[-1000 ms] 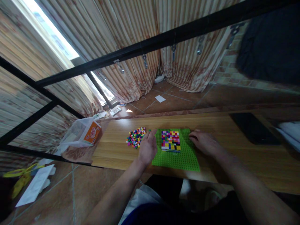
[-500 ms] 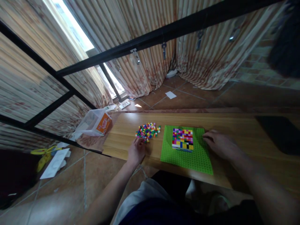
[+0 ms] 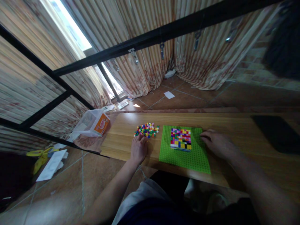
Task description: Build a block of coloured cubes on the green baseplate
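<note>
At the near edge of a heap of small coloured toy bricks [image 3: 148, 128], my left hand [image 3: 139, 148] rests with its fingers bent down and close together. Its fingertips are partly hidden, so any brick between them cannot be made out. A green studded baseplate [image 3: 184, 161] lies right of the heap. On it stands a square block of stacked multicoloured bricks [image 3: 181, 139], several rows across, with white and blue showing on its near side. My right hand [image 3: 214, 142] is at the baseplate's upper right edge, fingers curled together; whether they pinch anything is unclear.
The wooden table [image 3: 119, 134] is long and narrow. A dark flat pad [image 3: 276, 134] lies at its right. Beyond the left end sits a clear plastic box [image 3: 90, 123] with an orange label. A black metal frame [image 3: 145, 43] crosses in front of the curtains [image 3: 140, 75].
My left hand has moved slightly forward, its fingers now over the heap's near edge. My right hand stays beside the baseplate. The whole view has shifted a little left.
</note>
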Tool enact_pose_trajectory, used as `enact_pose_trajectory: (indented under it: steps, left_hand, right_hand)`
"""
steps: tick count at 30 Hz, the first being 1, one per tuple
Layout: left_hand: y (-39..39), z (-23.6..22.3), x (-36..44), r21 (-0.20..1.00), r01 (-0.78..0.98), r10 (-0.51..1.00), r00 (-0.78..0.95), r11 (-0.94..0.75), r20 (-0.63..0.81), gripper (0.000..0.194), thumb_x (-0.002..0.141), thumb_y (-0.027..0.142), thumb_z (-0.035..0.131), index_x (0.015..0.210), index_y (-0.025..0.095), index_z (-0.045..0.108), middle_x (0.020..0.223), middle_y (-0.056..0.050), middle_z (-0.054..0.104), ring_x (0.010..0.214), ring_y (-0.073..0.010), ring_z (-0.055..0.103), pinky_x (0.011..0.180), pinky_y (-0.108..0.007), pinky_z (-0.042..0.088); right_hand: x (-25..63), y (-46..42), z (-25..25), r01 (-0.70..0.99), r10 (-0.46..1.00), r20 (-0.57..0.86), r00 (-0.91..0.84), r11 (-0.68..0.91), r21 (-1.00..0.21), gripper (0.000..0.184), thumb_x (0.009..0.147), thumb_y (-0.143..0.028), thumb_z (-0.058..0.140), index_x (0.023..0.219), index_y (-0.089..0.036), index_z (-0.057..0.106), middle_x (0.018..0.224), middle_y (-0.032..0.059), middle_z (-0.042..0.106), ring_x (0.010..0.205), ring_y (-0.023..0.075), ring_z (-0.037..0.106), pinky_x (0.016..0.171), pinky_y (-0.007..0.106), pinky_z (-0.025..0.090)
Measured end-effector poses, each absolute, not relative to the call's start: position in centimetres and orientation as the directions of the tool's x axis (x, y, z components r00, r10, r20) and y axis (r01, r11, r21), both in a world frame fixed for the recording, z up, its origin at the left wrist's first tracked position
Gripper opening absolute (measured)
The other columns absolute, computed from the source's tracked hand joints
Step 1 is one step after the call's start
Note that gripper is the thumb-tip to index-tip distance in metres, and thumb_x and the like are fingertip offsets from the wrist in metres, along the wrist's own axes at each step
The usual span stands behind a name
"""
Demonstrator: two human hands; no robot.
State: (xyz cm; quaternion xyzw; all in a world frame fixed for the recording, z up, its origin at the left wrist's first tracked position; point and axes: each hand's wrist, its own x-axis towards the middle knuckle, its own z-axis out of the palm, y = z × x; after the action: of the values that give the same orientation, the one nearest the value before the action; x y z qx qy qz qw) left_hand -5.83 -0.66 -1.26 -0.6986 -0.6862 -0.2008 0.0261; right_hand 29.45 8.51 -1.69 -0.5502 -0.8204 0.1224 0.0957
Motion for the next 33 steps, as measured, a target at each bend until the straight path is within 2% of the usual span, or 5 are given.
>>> enact_pose_trajectory:
  steps: [4,8,13,22,33]
  left_hand:
    - [-0.2,-0.7,-4.8,0.267,0.961,0.941,-0.027,-0.068,0.337,0.016,0.087,0.009,0.051,0.092,0.018,0.064,0.099,-0.008,0.065,0.096,-0.0213,0.062,0.087,-0.035,0.05]
    - [0.9,0.3,-3.4,0.378,0.925,0.959,-0.06,-0.051,0.276,0.014,0.089,0.01,0.051,0.094,0.017,0.061,0.094,-0.007,0.068,0.09,-0.0198,0.064,0.081,-0.032,0.051]
    - [2.8,1.7,-1.1,0.476,0.856,0.95,0.051,-0.201,0.309,0.017,0.093,0.013,0.048,0.093,0.019,0.064,0.093,-0.005,0.07,0.091,-0.0169,0.066,0.084,-0.029,0.051]
    - [4.4,3.0,2.8,0.514,0.789,0.921,0.165,-0.337,0.352,0.019,0.094,0.018,0.051,0.094,0.021,0.07,0.092,-0.003,0.071,0.086,-0.0142,0.066,0.082,-0.027,0.053]
    - [5.7,2.4,3.5,0.481,0.836,0.953,0.152,-0.265,0.262,0.022,0.088,0.015,0.06,0.109,0.02,0.062,0.097,-0.003,0.072,0.089,-0.016,0.069,0.084,-0.028,0.055]
  right_hand:
    - [29.3,8.4,-1.2,0.883,0.929,0.017,-0.369,0.357,-0.306,0.028,0.093,-0.024,0.045,0.097,-0.02,0.072,0.104,0.0082,0.069,0.087,0.021,0.065,0.081,0.032,0.048]
    - [29.1,8.3,-0.9,0.875,0.929,0.019,-0.37,0.355,-0.33,0.028,0.092,-0.024,0.046,0.094,-0.02,0.073,0.103,0.0083,0.069,0.086,0.0212,0.065,0.081,0.033,0.048]
    - [29.0,8.3,-0.7,0.871,0.928,0.017,-0.372,0.356,-0.337,0.026,0.092,-0.023,0.047,0.09,-0.021,0.073,0.102,0.0084,0.069,0.087,0.0216,0.065,0.08,0.032,0.047]
    - [28.8,8.3,-0.2,0.883,0.933,-0.018,-0.359,0.333,-0.331,0.027,0.093,-0.023,0.046,0.091,-0.021,0.073,0.101,0.0075,0.068,0.087,0.0201,0.064,0.081,0.03,0.046]
    - [28.6,8.3,0.2,0.89,0.939,-0.045,-0.341,0.307,-0.336,0.026,0.092,-0.022,0.047,0.091,-0.02,0.073,0.104,0.0091,0.068,0.088,0.0213,0.065,0.08,0.031,0.046]
